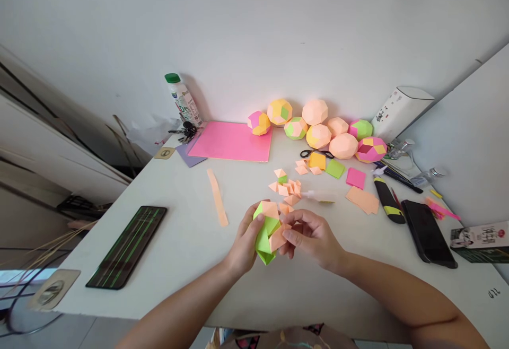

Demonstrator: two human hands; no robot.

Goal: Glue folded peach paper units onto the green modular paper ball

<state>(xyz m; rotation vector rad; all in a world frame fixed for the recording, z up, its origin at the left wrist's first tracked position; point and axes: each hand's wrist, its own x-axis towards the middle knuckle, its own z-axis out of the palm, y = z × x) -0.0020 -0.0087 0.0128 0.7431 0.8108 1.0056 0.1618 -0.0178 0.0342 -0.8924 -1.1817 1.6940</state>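
My left hand (247, 235) grips a partly built folded-paper ball (263, 240) of green and peach faces, thumb on its upper left side. From the right, my right hand (312, 235) pinches a peach paper piece (279, 237) against the ball's side; whether that piece is joined to the ball I cannot tell. Just beyond my hands lies a pile of small folded peach paper pieces (292, 187). Beside the pile rests a small glue bottle (318, 196) with a pale nozzle.
Several finished paper balls (344, 146) line the wall, near black scissors (305, 153) and coloured paper squares (335, 168). A pink sheet (230, 142) and a bottle (183, 99) stand back left. A utility knife (387, 200) and a phone (429, 235) lie right; a dark case (127, 245) lies left.
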